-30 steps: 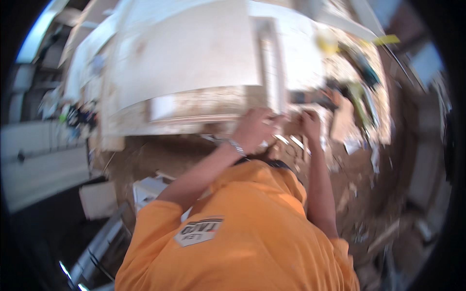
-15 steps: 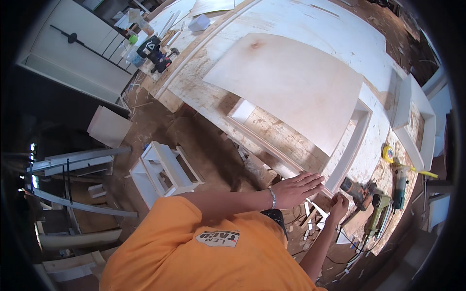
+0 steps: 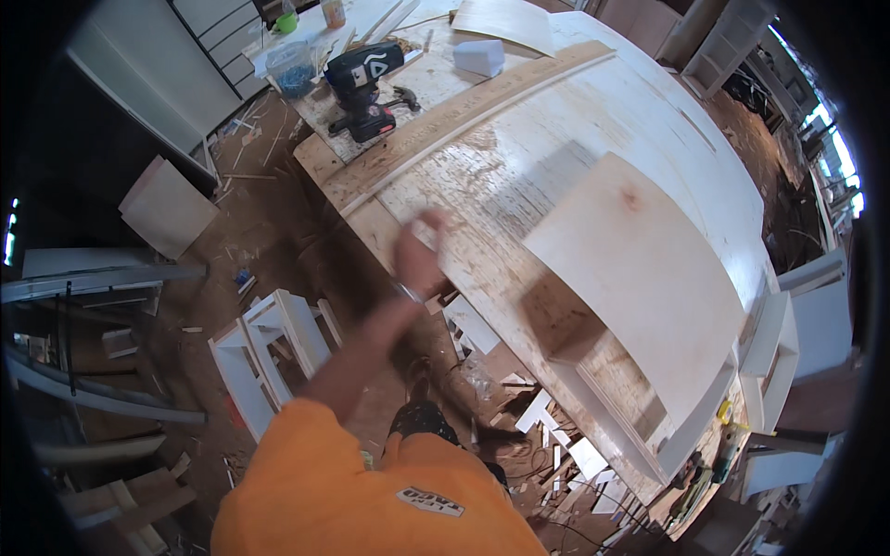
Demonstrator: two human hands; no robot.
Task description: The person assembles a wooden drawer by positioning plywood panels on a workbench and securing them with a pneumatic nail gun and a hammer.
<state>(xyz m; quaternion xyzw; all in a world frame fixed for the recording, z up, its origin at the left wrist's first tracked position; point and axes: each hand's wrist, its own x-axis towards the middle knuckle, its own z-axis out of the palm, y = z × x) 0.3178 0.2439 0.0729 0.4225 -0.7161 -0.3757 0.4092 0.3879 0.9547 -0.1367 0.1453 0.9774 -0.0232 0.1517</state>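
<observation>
My left hand (image 3: 422, 252), smeared by motion, is over the near left edge of the worktable (image 3: 445, 176). Whether its fingers are apart or closed does not show, and I make out nothing in it. My right hand is out of view. A pale thin wooden panel (image 3: 649, 269) lies loose over a shallow wooden frame (image 3: 612, 408), covering part of it. Farther up the table, beyond my left hand, stand a black cordless drill (image 3: 360, 82) and a hammer (image 3: 400, 100), close together.
A clear tub of small pieces (image 3: 291, 70) and a white block (image 3: 479, 58) sit on the table's far left part. Power tools and a yellow tape measure (image 3: 724, 410) lie at the right. White cabinet frame (image 3: 278, 338) and wood offcuts (image 3: 547, 417) are on the floor.
My left hand has left the frame's near corner and swung forward and left toward the drill side. My right hand has gone out of view. The camera view has shifted left.
</observation>
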